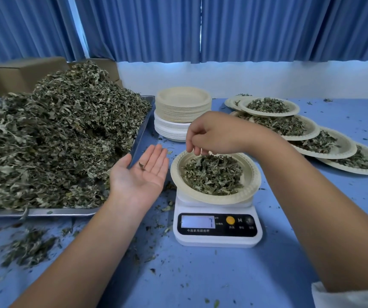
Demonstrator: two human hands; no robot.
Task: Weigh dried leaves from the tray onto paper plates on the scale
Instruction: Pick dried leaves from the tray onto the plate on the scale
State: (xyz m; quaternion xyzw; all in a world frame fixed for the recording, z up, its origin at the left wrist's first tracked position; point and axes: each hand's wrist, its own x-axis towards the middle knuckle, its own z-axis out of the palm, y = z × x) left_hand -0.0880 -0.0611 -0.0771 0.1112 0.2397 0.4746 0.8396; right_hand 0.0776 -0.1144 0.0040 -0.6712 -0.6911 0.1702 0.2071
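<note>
Forearms [85, 252] out, flat-open left hand [142, 172] is waiting while right hand [211, 138], seemingly pinching leaves [211, 174], is fine-tuning the scale's [217, 227] plate [253, 176], needing tiny pinches.

The display [198, 221] of the scale [217, 240] was too blurred to read. Left of the scale, the tray [56, 211] ran off frame. Whether the right hand [214, 134] above it pinched leaves [211, 174] was unclear.

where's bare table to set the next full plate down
Near edge of the table, in front of the scale, only crumbs. Also right of the scale, nearer than the filled plates. Crowded: tray fills the left, left hand sits between tray and scale, plate stack behind.
</note>
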